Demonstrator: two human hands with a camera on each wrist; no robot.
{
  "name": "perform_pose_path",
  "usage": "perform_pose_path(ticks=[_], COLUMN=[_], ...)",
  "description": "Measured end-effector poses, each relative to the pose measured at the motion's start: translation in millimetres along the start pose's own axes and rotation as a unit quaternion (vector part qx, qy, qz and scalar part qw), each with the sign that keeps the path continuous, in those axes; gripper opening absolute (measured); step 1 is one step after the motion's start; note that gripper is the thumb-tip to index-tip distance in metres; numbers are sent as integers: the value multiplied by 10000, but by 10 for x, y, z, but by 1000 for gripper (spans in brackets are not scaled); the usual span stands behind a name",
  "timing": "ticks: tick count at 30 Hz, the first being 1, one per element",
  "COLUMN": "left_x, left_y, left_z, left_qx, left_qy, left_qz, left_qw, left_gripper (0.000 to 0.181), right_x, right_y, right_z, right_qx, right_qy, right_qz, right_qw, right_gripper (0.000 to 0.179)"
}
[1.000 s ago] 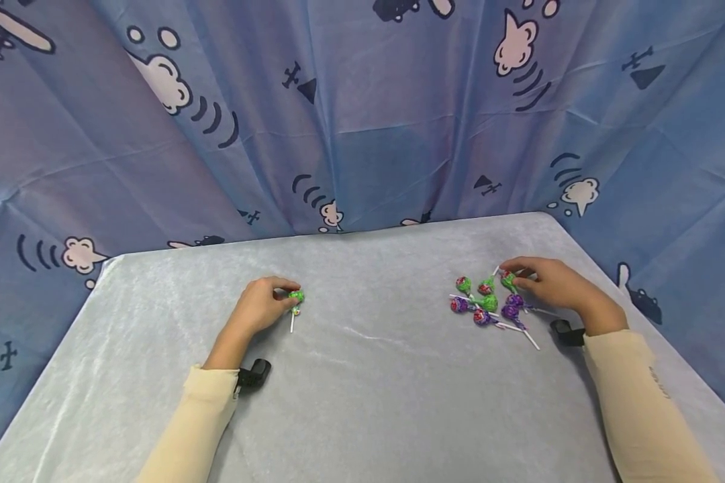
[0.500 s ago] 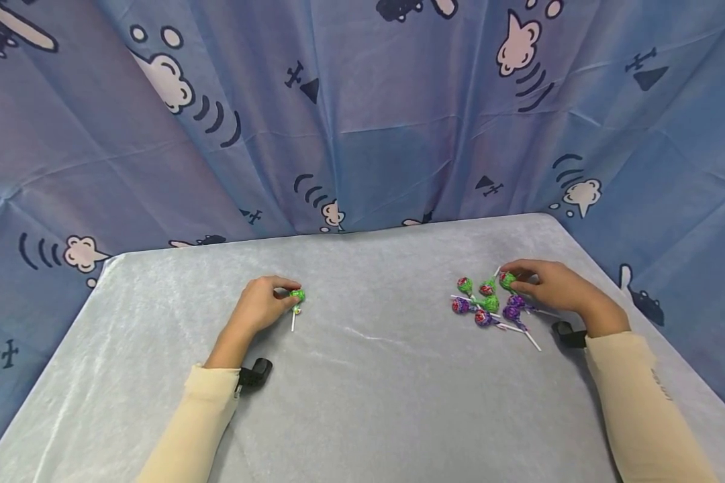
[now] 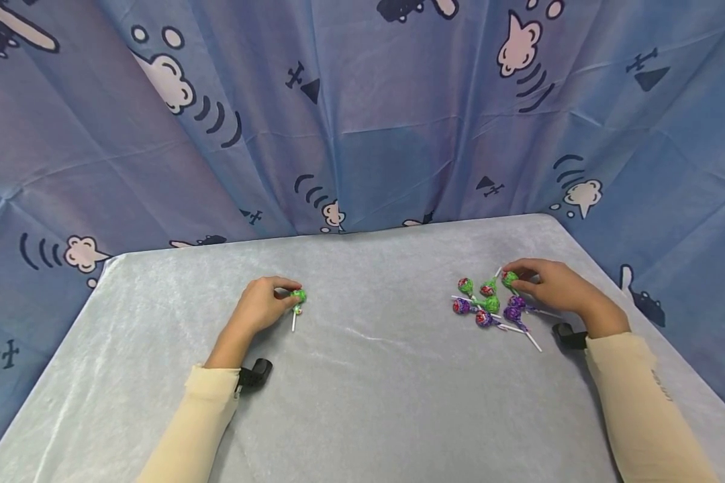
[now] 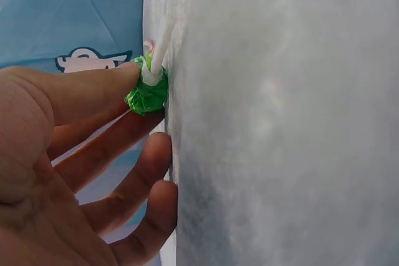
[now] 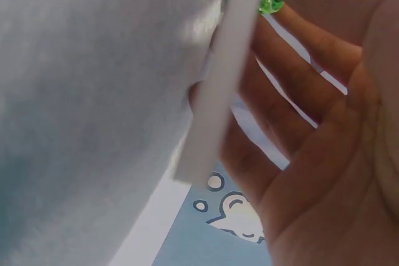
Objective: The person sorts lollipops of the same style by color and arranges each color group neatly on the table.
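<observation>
- The left pop [image 3: 299, 295], green, sits at 10 o'clock from the middle of the table [image 3: 362, 389], its stick towards 6 o'clock.
- The left hand [image 3: 268, 302] has thumb and forefinger clamped on that pop's wrapped head; its other fingers curl loosely below in the left wrist view.
- The right pop [image 3: 509, 279], green and red, is on the 1 o'clock side of the bunch [image 3: 491, 304].
- The right hand [image 3: 546, 285] pinches it at the head, thumb against forefinger side; in the right wrist view the tips run out of frame.
- Both pops should prove light, with a hard ball and a stiff, thin stick. The wrapper is probably a little slippery, and the candy might crack if dropped.
- The round head looks the best hold; the stick would likely let the ball swing or twist.
- Just beside the right pop, towards 8 or 9 o'clock, lies a green pop [image 3: 488, 288], its stick rising to 1 o'clock close to the forefinger.
- Two purple pops [image 3: 512, 313] lie just below, at 6 o'clock, sticks fanning to 4 and 5 under the wrist side; these could snag.
- A white stick [image 5: 221, 85] crosses the right wrist view; whose it is, I cannot tell.
- The curtain [image 3: 387, 161] hangs beyond, at 12 o'clock.
</observation>
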State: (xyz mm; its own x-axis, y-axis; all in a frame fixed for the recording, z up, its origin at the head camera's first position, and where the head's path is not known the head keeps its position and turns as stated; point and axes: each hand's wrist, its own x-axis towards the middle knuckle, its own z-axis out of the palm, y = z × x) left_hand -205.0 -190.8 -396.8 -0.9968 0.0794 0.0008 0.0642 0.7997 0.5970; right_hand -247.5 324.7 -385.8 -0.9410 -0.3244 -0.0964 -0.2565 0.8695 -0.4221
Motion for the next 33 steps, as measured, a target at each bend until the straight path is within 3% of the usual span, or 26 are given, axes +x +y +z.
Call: perform_pose_path(ticks=[7,19,33], left_x=[10,-4,-5], left_y=[-20,-30,-28], left_z=[-14,-1,-1], left_qx=[-145,9,112], left_qy=[-150,-60,13], left_qz=[-72,-3,-75], left_qw=[9998,10000,9999], left_gripper=[28,26,26], right_x=[-13,-12,-16], right_y=[19,20,-13], right_z=[0,8,-48], right_qx=[-1,37,78], right_qy=[6,123,578], right_qz=[-47,-27,265], right_qw=[10000,9999,9979], right_gripper=[40,38,39])
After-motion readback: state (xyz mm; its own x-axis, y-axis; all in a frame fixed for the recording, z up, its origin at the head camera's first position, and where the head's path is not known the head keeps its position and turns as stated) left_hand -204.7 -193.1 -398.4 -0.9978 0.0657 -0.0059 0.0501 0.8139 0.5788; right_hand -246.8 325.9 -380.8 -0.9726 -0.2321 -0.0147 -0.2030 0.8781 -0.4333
